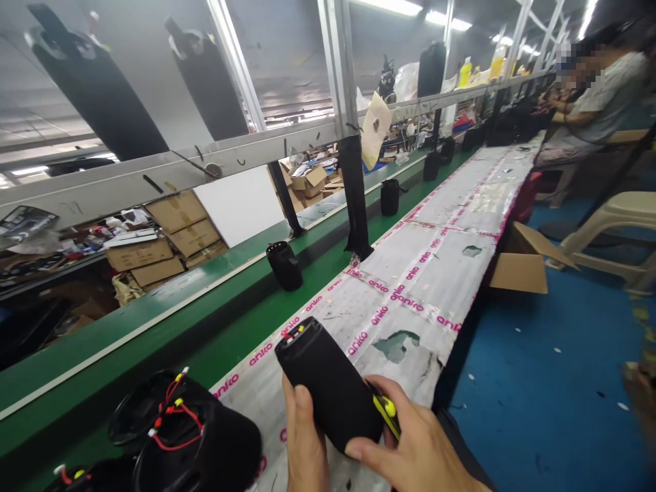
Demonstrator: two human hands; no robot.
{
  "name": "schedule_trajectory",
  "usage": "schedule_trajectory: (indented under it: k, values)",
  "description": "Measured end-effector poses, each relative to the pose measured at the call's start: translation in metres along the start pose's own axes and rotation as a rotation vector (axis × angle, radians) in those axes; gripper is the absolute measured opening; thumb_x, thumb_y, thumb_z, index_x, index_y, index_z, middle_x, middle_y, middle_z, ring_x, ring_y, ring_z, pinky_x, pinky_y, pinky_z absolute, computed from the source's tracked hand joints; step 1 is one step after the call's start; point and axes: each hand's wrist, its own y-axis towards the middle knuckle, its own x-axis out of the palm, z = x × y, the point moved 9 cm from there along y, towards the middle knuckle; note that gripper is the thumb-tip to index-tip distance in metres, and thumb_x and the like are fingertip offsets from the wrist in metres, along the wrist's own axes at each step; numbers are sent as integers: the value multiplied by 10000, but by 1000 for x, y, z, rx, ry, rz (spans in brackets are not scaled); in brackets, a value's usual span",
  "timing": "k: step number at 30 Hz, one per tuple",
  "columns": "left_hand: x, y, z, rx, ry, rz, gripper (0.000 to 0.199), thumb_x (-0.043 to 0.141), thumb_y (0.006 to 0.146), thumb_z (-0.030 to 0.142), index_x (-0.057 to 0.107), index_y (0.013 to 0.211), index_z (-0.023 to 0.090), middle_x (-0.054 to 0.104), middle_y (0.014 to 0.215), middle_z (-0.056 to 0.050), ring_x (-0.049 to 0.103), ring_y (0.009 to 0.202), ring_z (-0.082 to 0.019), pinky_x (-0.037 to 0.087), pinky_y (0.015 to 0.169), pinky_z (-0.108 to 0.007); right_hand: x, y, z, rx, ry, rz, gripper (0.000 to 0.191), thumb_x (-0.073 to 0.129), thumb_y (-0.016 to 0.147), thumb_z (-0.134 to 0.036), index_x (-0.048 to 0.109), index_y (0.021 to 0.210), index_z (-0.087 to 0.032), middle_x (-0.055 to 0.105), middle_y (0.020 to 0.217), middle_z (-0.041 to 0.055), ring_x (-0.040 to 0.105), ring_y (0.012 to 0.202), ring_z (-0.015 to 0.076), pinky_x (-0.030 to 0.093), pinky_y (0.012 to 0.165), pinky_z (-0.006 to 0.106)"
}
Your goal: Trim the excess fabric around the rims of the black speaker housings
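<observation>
Both of my hands hold one black cylindrical speaker housing, tilted, above the covered bench. My left hand grips its left side, thumb towards me. My right hand closes round its lower right end, with the thumb at the bottom edge. A yellow-green and black strap or trim piece shows between the right fingers and the housing. Red wire and a yellow bit show at the open upper end. To the left stand more black housings, with red wires and white connectors at their open tops.
A green conveyor belt runs along the left, carrying black cylinders. The bench's white covering has pink lettering and torn patches. An open carton and a plastic stool stand right. A person sits farther along.
</observation>
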Motion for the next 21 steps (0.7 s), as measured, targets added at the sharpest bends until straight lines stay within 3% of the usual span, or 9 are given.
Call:
schedule_trajectory:
  k: [3, 5, 8, 10, 13, 16, 19, 21]
  values:
    - [3, -6, -2, -42, -28, -59, 826, 874, 632, 514, 593, 1348, 214, 723, 1211, -115, 646, 1201, -342, 534, 1016, -409, -9, -8, -38, -436, -250, 187, 587, 755, 846, -464, 552, 1320, -183, 644, 1335, 173, 701, 1092, 309, 601, 851, 333]
    - [-4, -5, -3, -118, -72, -26, 824, 885, 618, 476, 592, 1343, 217, 744, 1130, -103, 673, 1146, -359, 573, 944, -423, -7, -11, -48, -555, -282, 217, 568, 744, 858, -471, 546, 1302, -177, 628, 1355, 183, 709, 1077, 297, 611, 823, 302]
    - [-14, 1, 0, -182, -106, 14, 791, 877, 629, 454, 596, 1327, 209, 751, 1064, -96, 676, 1129, -369, 581, 921, -447, 1, 2, -45, -472, -189, 81, 559, 743, 844, -471, 554, 1278, -175, 645, 1331, 164, 731, 1020, 259, 622, 702, 234]
    - [-15, 6, 2, -190, -99, -12, 794, 865, 640, 465, 582, 1334, 205, 743, 1104, -103, 675, 1124, -362, 575, 926, -453, 2, 14, -44, -412, -160, 17, 531, 729, 852, -438, 555, 1287, -187, 656, 1314, 141, 718, 1055, 249, 623, 731, 237]
    - [-14, 15, 15, -32, 84, -17, 742, 832, 662, 496, 598, 1285, 168, 737, 1110, -117, 687, 1065, -346, 553, 931, -458, -8, 32, -60, -448, -174, 53, 494, 712, 881, -393, 537, 1314, -232, 656, 1311, 103, 654, 1182, 258, 574, 956, 334]
    - [-18, 19, 32, 168, 296, 104, 746, 891, 584, 354, 595, 1239, 153, 717, 1144, -117, 668, 1079, -328, 495, 996, -450, -9, 50, -90, -575, -163, 22, 473, 681, 922, -350, 512, 1358, -280, 566, 1422, 103, 601, 1250, 265, 530, 1022, 379]
    - [-21, 20, 36, 241, 323, 182, 812, 860, 565, 196, 523, 1303, 184, 683, 1221, -111, 658, 1108, -302, 494, 995, -426, 14, 71, -109, -620, -172, -172, 501, 660, 932, -324, 500, 1406, -334, 471, 1512, 84, 627, 1199, 268, 551, 970, 387]
    - [-23, 22, 36, 273, 346, 189, 780, 792, 611, 161, 484, 1327, 192, 669, 1240, -122, 665, 1097, -292, 517, 961, -418, 36, 85, -110, -604, -187, -327, 429, 661, 918, -319, 568, 1336, -346, 480, 1503, 60, 648, 1158, 267, 553, 951, 395]
